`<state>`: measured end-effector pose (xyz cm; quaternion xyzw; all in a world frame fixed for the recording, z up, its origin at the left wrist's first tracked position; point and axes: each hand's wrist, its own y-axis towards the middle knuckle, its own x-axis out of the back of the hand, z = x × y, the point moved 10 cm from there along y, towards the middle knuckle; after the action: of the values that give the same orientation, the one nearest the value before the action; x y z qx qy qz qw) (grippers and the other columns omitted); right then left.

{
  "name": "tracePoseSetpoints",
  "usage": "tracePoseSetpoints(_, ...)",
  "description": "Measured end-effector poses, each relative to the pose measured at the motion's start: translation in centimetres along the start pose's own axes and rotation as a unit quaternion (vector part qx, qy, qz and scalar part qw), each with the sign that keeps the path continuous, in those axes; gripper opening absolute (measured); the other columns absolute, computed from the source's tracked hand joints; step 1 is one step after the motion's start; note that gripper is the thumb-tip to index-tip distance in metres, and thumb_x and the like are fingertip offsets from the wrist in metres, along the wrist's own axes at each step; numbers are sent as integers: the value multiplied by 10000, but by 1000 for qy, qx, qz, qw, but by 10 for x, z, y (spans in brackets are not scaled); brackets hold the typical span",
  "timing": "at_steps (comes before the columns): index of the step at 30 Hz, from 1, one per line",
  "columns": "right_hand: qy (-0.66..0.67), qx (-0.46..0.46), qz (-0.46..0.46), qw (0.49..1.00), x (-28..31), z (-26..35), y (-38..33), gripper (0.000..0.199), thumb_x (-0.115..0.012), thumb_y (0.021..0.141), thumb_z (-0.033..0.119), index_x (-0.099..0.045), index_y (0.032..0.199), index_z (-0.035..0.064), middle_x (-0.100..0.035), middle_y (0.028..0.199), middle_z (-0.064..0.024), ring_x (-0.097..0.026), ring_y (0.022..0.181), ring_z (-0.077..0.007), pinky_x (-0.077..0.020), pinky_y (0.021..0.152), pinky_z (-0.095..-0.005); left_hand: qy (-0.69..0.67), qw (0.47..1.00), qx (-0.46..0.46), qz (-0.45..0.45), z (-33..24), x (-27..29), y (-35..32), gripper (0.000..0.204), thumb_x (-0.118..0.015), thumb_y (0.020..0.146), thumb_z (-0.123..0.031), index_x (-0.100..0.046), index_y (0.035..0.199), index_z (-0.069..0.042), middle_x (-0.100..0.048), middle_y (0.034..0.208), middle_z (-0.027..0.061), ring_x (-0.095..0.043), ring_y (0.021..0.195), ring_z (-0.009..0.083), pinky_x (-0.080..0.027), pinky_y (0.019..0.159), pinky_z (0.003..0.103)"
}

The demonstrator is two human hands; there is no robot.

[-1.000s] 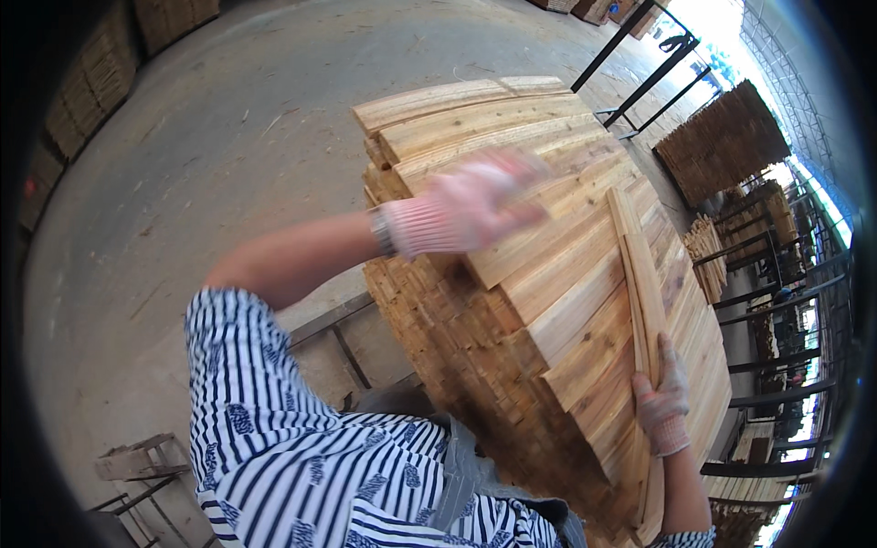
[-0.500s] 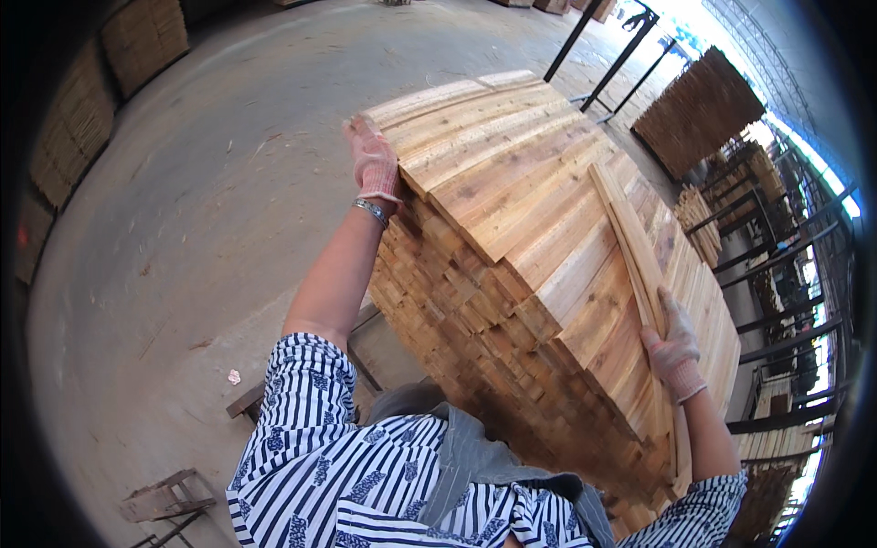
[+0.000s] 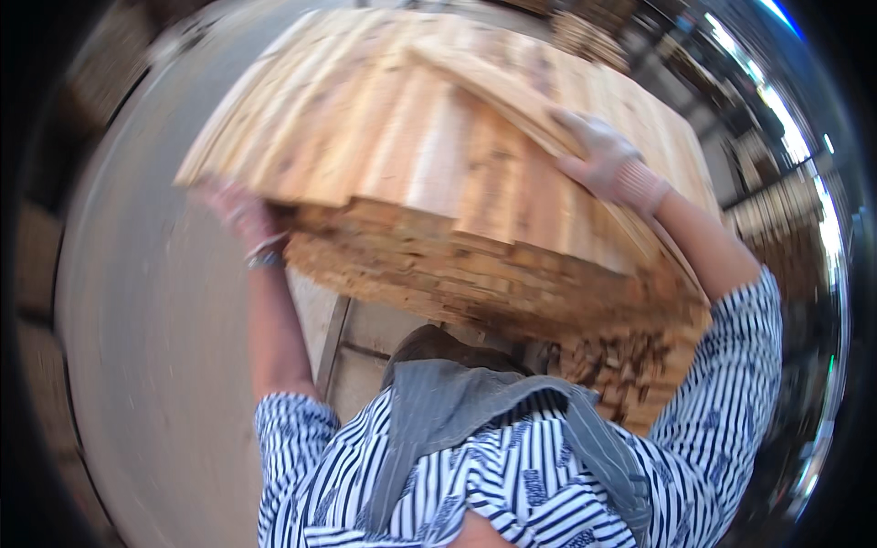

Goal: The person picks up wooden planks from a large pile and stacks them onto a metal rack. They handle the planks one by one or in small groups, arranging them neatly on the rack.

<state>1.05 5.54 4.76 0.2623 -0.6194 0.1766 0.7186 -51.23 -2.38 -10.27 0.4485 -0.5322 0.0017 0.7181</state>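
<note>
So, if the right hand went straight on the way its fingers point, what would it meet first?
Probably the loose wooden strips that the right hand seems to touch, lying aslant atop the plank stack; exact depth is hard to judge.

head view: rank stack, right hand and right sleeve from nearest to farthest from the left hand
1. Stack: its left edge is at the left hand.
2. Right hand: across, on the loose slats.
3. Right sleeve: lower right.

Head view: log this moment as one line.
left hand: at left edge of plank stack | right hand: on loose slats atop stack | left grip: blurred, unclear
</note>
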Motion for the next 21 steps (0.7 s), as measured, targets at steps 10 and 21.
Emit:
tracePoseSetpoints(10,164,-186,-26,968,48,-17,-72,814,-710,833,428,-425,1526,110,-643,1232,-193,-659,1016,-306,-531,888,-400,-703,672,-217,-85,-126,264,-112,664,-414,1042,-286,-164,1590,-5,-255,1623,238,-273,1498,397,-184,1254,552)
tracePoseSetpoints(21,398,-229,-425,780,60,28,-260,751,-781,833,290,-484,1459,0,-661,1258,-176,-658,1105,-196,-535,958,-309,-362,838,-384,-135,-237,250,-175,641,-502,971,-570,-412,1551,-311,-167,1692,122,-19,1545,463,56,1169,711)
